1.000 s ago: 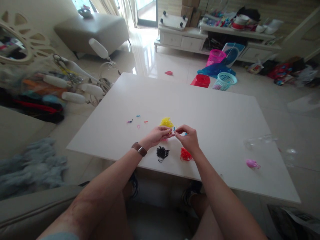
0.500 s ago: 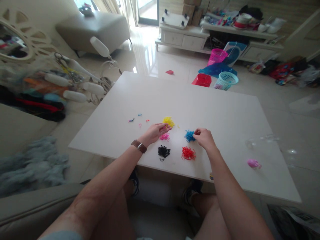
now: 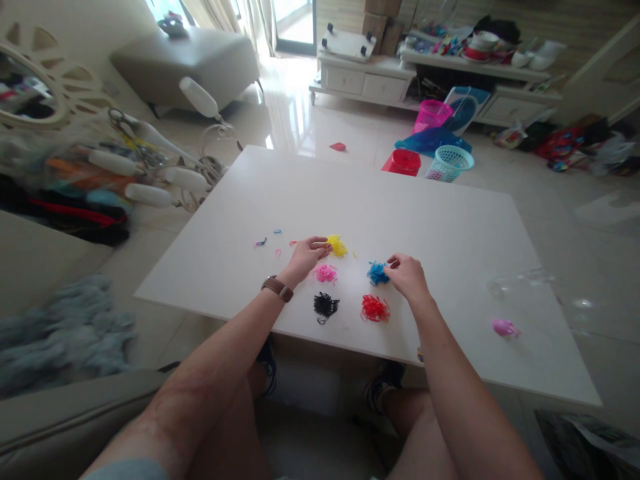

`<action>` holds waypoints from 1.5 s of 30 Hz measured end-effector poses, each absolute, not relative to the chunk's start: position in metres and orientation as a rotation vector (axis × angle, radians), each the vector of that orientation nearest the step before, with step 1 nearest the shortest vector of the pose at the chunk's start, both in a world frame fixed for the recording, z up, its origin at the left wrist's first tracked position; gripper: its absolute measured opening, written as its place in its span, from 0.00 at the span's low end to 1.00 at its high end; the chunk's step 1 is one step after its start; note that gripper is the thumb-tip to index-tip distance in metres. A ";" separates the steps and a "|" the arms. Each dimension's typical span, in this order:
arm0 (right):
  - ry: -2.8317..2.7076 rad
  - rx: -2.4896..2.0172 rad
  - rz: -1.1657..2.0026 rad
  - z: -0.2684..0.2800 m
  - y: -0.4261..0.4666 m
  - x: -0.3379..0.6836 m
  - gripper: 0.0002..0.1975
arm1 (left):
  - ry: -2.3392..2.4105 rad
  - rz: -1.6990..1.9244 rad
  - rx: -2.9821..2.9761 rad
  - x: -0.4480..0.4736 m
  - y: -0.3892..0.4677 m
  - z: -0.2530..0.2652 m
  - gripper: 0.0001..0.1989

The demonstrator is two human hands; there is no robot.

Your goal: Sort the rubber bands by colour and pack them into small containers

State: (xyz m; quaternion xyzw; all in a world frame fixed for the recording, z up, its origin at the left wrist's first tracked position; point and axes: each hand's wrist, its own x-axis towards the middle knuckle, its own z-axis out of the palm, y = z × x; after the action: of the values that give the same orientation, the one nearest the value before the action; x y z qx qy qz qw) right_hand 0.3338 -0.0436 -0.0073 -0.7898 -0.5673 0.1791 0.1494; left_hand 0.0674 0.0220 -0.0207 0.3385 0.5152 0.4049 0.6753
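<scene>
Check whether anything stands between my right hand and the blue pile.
Nothing visible does: the right hand is already at the right edge of the blue pile. The red pile lies nearer your body, out of the way.

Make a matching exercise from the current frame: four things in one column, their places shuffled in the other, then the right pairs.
Things
1. Left hand
2. Right hand
3. Black pile
4. Teal basket

Places
A. At the right edge of the blue pile
B. On the floor, past the far edge of the table
C. At the left edge of the yellow pile
D. On the tabletop, directly left of the red pile in the picture

Pairs
1-C, 2-A, 3-D, 4-B
</scene>
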 end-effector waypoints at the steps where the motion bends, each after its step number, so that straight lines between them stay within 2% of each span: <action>1: -1.628 -2.264 0.519 -0.006 -0.043 0.333 0.09 | 1.197 0.925 0.881 0.067 0.025 -0.023 0.11; 7: -1.626 -2.223 0.522 -0.005 -0.044 0.332 0.09 | 1.351 0.950 1.478 0.076 0.036 -0.031 0.14; 17: -1.602 -2.194 0.553 -0.001 -0.049 0.331 0.08 | 1.431 0.911 1.846 0.095 0.035 -0.040 0.23; 21: -1.602 -2.186 0.548 -0.001 -0.050 0.332 0.08 | 1.474 0.983 1.856 0.094 0.038 -0.037 0.20; 24: -1.602 -2.183 0.545 0.000 -0.050 0.332 0.09 | 1.591 0.974 1.804 0.088 0.041 -0.031 0.12; 27: -1.598 -2.173 0.571 -0.001 -0.050 0.332 0.08 | 1.592 0.848 1.760 0.073 0.043 -0.024 0.04; 29: -1.597 -2.173 0.588 -0.001 -0.049 0.331 0.08 | 1.464 0.679 1.756 0.059 0.043 -0.020 0.02; 38: -1.604 -2.153 0.619 -0.002 -0.047 0.324 0.06 | 1.159 0.338 1.897 0.040 0.025 -0.025 0.06; 45: -1.625 -2.148 0.634 -0.007 -0.045 0.321 0.05 | 1.161 0.322 2.062 0.053 0.021 -0.025 0.09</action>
State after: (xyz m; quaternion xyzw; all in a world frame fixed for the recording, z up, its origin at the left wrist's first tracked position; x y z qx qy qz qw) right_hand 0.3206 -0.0453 -0.0071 -0.7626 -0.5771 0.2252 0.1861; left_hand 0.0528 0.0211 -0.0250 0.8030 0.4519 0.1255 0.3679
